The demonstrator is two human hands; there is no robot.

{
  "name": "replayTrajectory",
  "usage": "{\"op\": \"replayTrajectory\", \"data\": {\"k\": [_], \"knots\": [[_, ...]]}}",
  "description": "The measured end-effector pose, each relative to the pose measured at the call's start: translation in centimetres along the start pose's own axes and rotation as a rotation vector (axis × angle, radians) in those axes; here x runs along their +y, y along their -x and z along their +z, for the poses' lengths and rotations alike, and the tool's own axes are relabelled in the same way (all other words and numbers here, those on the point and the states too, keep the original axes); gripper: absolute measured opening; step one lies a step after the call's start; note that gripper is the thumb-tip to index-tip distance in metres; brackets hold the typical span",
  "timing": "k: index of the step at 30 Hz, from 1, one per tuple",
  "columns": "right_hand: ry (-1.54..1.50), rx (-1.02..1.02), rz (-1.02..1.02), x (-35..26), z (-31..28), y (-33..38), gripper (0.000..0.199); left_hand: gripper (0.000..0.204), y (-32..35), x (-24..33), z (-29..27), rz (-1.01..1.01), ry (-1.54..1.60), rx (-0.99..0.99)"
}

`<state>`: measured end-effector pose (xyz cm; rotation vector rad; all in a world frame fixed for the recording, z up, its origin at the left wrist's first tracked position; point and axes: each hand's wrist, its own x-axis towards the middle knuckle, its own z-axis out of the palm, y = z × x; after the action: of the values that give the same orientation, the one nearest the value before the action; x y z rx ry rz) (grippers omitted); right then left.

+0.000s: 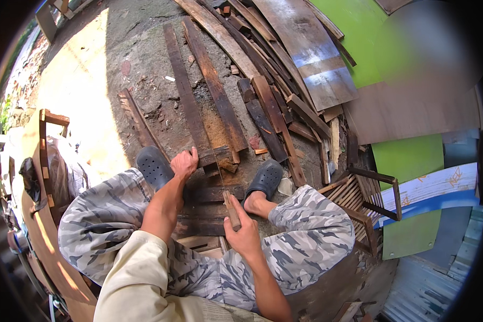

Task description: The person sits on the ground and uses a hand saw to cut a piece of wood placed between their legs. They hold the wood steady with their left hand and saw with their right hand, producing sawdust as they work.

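Observation:
My right hand (244, 232) is closed round the wooden handle (231, 210) of what looks like a hand saw. Its thin blade, seen nearly edge-on, runs forward from the handle to the near end of a long dark wooden plank (187, 88). My left hand (184, 163) is closed against the left edge of that plank, close to its near end; the fingertips are partly hidden. Under the blade and handle, short dark timber pieces (206, 194) lie crosswise between my feet. A second long plank (212, 80) lies just to the right of the first.
My feet, in dark clogs (154, 167), flank the work. A shorter board (137, 119) lies left. Piled timber and a broad sheet (308, 51) extend along the right. A slatted wooden stool-like frame (367, 201) stands beside my right knee. A curved brown panel (48, 236) stands left.

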<state>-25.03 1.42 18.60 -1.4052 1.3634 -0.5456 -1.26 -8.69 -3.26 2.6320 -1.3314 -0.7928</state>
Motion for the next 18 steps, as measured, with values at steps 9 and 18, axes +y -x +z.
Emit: {"op": "replayTrajectory", "data": {"k": [9, 18], "knots": [[0.173, -0.045, -0.062, -3.2, 0.9, -2.7, 0.06, 0.061, 0.0, -0.8, 0.4, 0.081, -0.031, -0.022], [0.135, -0.059, 0.107, -1.0, 2.3, -8.7, 0.056, 0.048, 0.0, -0.8, 1.3, 0.136, 0.032, 0.08]]}}
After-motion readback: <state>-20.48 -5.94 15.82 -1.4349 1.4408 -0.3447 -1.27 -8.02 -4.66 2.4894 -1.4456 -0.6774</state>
